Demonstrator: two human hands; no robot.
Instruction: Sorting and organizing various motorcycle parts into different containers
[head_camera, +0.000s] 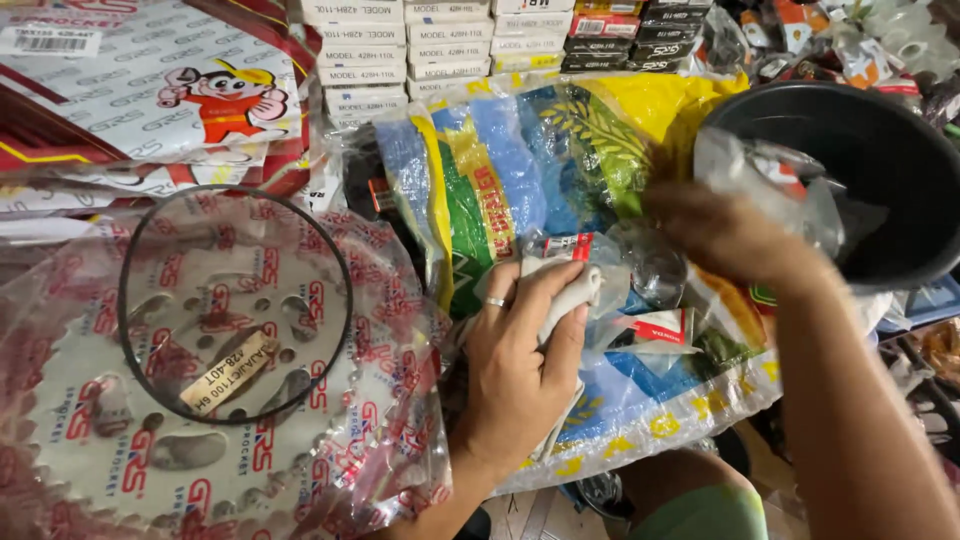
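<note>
My left hand (520, 365), with a ring on one finger, presses on a small white packet (570, 295) lying on a colourful woven plastic sack (520, 170). Blurred with motion, my right hand (725, 235) grips a clear plastic packet (775, 180) with a red label at the rim of a black plastic bowl (880, 150). More small clear packets with red labels (655, 325) lie on the sack between my hands.
A large toothed metal sprocket in clear red-printed wrap (230, 380) lies at the left. Stacked white boxes (400, 50) and flat printed packages (130, 80) fill the back. More packaged parts crowd the top right corner (860, 40).
</note>
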